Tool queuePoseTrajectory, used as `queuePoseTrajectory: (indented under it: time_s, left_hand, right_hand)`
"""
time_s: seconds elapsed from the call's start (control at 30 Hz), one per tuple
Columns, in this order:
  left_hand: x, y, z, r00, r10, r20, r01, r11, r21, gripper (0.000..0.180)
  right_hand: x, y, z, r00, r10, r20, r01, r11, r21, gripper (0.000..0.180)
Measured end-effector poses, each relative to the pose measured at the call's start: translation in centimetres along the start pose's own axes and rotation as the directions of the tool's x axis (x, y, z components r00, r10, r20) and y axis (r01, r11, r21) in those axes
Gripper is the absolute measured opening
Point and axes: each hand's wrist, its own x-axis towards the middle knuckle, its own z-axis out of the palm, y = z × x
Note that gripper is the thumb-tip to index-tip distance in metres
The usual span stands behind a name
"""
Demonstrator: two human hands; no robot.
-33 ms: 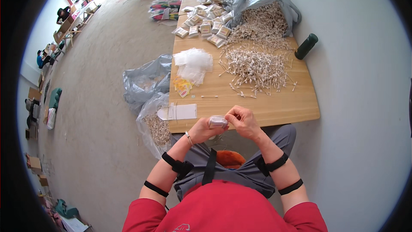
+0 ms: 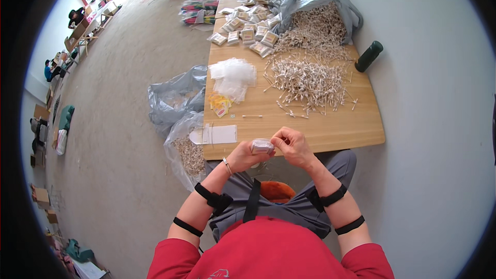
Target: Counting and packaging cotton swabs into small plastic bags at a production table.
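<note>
1. Your left hand [image 2: 242,156] is closed around a small clear bag [image 2: 262,146] packed with cotton swabs, holding it just over the near edge of the wooden table [image 2: 361,124]. The bag sits between both hands, above your lap.
2. Your right hand [image 2: 292,146] pinches the bag's right end with thumb and fingertips. By the look of it, the bag is full and this end is being closed; the seal itself is too small to confirm.
3. Just beyond your left hand, a flat white card [image 2: 217,134] lies at the table's near left corner. A single loose swab [image 2: 251,116] lies a little farther in.
4. Left of the table, on the floor, two grey plastic sacks [image 2: 175,98] stand open; the nearer one shows a heap of pale sticks inside.
5. At mid-table, note a small cluster of yellow packets [image 2: 220,104] and, touching it on the far side, a stack of empty clear bags [image 2: 233,75]. This stack suggests many bags remain unfilled.
6. To the right, a broad heap of loose cotton swabs [image 2: 307,80] covers the middle of the table. A dark green bottle [image 2: 369,56] stands at the right edge.
7. Farther on, a grey sack [image 2: 315,0] spills more swabs, so plenty of stock is left.
8. At the far left, filled packets [image 2: 247,28] lie in a group: that is the finished output.
</note>
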Motion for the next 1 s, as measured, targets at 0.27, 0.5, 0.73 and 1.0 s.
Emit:
queuePoseTrajectory:
  time_s: [0.27, 0.5, 0.73, 1.0]
  left_hand:
    - [1.5, -2.3, 0.2, 0.987, -0.107, -0.12, 0.135, 0.956, 0.26, 0.025]
    - [2.9, -7.3, 0.3, 0.898, 0.033, -0.438, -0.056, 0.998, -0.038, 0.025]
    - [1.7, -7.7, 0.5, 0.925, -0.063, -0.374, 0.043, 0.997, -0.062, 0.016]
    - [1.5, -8.0, 1.0, 0.92, -0.086, -0.382, 0.039, 0.991, -0.13, 0.016]
  right_hand:
    - [0.4, 1.9, 0.4, 1.0, -0.009, -0.007, 0.008, 0.998, -0.063, 0.01]
    - [0.8, 8.1, 2.4, 0.972, -0.182, -0.15, 0.138, 0.954, -0.265, 0.009]
    - [-0.2, 8.8, 2.6, 0.993, -0.112, -0.035, 0.104, 0.979, -0.174, 0.009]
    - [-0.5, 9.7, 3.7, 0.998, 0.002, -0.057, -0.004, 0.999, -0.037, 0.01]
